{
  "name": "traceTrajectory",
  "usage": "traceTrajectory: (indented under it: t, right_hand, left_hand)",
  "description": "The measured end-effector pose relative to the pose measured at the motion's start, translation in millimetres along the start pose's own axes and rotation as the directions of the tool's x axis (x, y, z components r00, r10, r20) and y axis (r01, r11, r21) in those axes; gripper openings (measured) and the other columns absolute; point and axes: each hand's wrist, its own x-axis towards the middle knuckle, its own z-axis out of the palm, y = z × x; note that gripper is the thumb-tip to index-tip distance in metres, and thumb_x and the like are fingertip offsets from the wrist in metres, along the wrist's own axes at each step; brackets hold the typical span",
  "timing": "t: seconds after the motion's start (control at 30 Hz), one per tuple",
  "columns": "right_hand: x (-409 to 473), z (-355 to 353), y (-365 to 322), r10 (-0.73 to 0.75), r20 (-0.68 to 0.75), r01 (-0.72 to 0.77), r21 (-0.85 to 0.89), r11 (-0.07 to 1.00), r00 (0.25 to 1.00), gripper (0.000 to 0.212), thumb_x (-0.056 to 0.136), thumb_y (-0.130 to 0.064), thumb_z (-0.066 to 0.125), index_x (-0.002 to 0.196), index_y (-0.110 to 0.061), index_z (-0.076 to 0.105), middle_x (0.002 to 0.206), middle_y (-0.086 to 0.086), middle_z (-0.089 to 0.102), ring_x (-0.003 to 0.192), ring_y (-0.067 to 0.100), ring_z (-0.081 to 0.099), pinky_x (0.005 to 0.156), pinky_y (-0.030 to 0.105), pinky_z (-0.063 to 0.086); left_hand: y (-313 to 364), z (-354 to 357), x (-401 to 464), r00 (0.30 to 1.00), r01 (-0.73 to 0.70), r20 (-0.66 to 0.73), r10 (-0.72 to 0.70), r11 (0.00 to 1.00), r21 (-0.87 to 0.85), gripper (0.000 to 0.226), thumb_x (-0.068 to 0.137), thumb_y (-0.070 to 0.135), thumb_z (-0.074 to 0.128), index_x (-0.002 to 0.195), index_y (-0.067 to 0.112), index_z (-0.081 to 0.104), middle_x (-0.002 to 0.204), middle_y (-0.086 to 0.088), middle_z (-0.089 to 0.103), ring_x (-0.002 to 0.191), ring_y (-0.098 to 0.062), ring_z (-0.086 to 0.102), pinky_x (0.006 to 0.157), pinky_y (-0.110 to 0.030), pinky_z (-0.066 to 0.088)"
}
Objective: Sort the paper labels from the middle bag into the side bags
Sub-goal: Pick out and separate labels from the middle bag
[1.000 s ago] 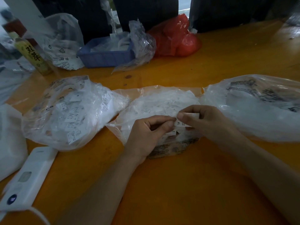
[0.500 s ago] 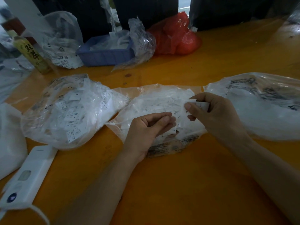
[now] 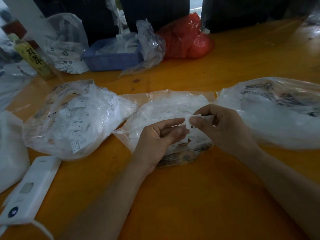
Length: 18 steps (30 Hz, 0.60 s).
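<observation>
- Two hands meet over the middle bag (image 3: pixel 166 108), close to you: your left hand (image 3: pixel 155 141) and your right hand (image 3: pixel 223 129) both have the fingers curled.
- Your right hand pinches a small paper label (image 3: pixel 189 121) between thumb and forefinger, and some more white labels seem to be tucked behind these fingers. I think you hold it raised so that you can read the size; the mark "XL" is visible on it.
- Your left hand touches the left edge of this same label with the forefinger tip, and its thumb is curled just under. It seems to help separate or steady the label, but I cannot tell if it pinches.
- That label stands almost upright with its long axis running near to far, and the printed face is turned to you. The "XL" lies sideways on it.
- One bag on each side is waiting: the left bag (image 3: pixel 72 118) and the right bag (image 3: pixel 270 115) lie on the orange counter (image 3: pixel 190 196), touching the middle bag, so the way for each label is short.
- Labels marked "L" and "XL" show through the left bag; the contents of the right bag are too blurred to read.
- Farther away stand a blue basket (image 3: pixel 110 59), a red bag (image 3: pixel 187 40) and a bottle (image 3: pixel 32 56), which I judge are not part of the sorting.
</observation>
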Motion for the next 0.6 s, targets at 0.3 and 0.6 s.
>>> traceTrajectory:
  t: [0.3,0.6]
  right_hand:
    - [0.9,1.0,-0.4,0.010,-0.010,-0.010,-0.066,0.998,1.000,0.014,0.086,-0.058,0.062,0.085,-0.044,0.062,0.084,-0.027,0.064,0.070,0.004,0.059,0.055,0.012,0.044]
    - [-1.0,1.6,-0.2,-0.059,0.046,0.066,-0.166,0.984,0.997,0.005,0.092,-0.038,0.070,0.090,-0.039,0.066,0.078,-0.029,0.061,0.085,-0.016,0.058,0.067,0.001,0.040]
  left_hand:
    - [2.1,1.8,-1.1,1.000,0.011,-0.016,-0.011,1.000,0.020,0.022,0.088,0.027,0.078,0.109,0.032,0.083,0.107,-0.012,0.082,0.107,-0.025,0.078,0.091,-0.026,0.061]
    - [2.5,2.8,-2.3,0.996,-0.018,-0.087,0.026,0.996,0.087,0.024,0.086,0.031,0.079,0.108,0.022,0.080,0.099,-0.008,0.083,0.096,-0.024,0.081,0.073,-0.033,0.066]
